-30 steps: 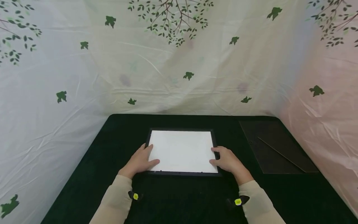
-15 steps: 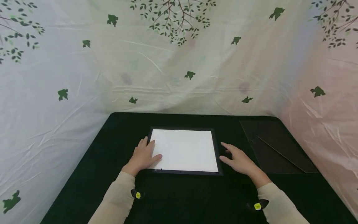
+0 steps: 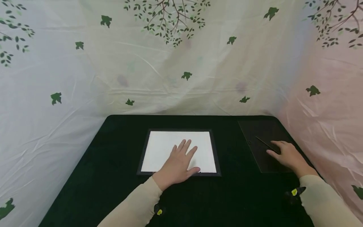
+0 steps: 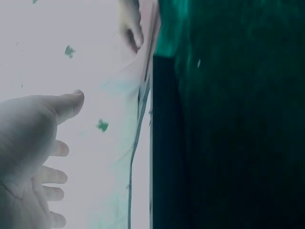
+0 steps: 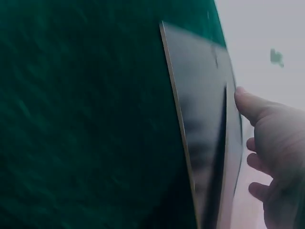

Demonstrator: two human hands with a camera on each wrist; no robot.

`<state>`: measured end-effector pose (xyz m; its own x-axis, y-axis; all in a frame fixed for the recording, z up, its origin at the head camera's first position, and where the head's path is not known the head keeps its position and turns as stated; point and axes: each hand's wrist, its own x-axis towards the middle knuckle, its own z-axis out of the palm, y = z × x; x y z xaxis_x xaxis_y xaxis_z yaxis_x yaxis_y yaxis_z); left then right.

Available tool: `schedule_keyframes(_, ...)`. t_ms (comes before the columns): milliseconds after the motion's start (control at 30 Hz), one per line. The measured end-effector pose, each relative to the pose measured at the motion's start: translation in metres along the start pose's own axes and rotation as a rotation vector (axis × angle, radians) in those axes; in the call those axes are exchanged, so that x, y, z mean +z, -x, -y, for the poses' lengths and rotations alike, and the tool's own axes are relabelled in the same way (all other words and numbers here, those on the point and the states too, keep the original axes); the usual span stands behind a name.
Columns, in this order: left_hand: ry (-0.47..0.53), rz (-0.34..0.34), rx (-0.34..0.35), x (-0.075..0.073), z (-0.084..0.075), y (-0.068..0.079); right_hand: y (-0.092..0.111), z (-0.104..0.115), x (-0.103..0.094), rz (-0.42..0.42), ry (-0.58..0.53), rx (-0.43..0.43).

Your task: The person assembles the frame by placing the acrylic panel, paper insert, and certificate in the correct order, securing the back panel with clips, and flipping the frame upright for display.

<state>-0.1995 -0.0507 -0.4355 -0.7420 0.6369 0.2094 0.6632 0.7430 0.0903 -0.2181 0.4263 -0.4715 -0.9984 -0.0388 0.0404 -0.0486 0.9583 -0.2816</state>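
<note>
Two unreadable yellow labels (image 3: 294, 192), white panel (image 3: 160, 149)

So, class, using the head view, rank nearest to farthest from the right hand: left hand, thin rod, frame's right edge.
1. Thin rod, by the right hand
2. Frame's right edge, left of rod
3. Left hand, left of that edge

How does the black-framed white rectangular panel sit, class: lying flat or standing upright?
Flat: in the head view, the panel lies white face up on the dark green tabletop.
</note>
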Motion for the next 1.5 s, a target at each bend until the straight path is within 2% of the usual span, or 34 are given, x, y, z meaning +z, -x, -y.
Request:
schedule_keyframes(167,-0.025,0.055,0.056,0.006,-0.022,-0.008,-0.005,-0.026,-0.003,0.018,0.03,0.036)
schedule_keyframes(333,0.022,0.065,0.06,0.01,-0.032,-0.01,-0.014,-0.034,-0.002,0.072,0.044,0.078)
schedule_keyframes(467,0.045,0.064,0.029,0.009,-0.035,-0.011,-0.02,-0.035,-0.002,0.112,0.042,0.1)
schedule_keyframes(633,0.079,0.061,0.005,0.008,-0.038,-0.013,-0.02,-0.039,-0.002,0.123,0.06,0.117)
schedule_keyframes(967,0.101,0.106,-0.018,0.008,-0.042,-0.014,-0.018,-0.035,0.001,0.138,0.081,0.119)
schedule_keyframes(1167,0.114,0.107,-0.007,0.011,-0.042,-0.013,-0.019,-0.027,0.001,0.158,0.092,0.112)
schedule_keyframes(1500,0.142,0.095,-0.003,0.01,-0.042,-0.013,-0.019,-0.021,-0.002,0.122,0.091,0.095)
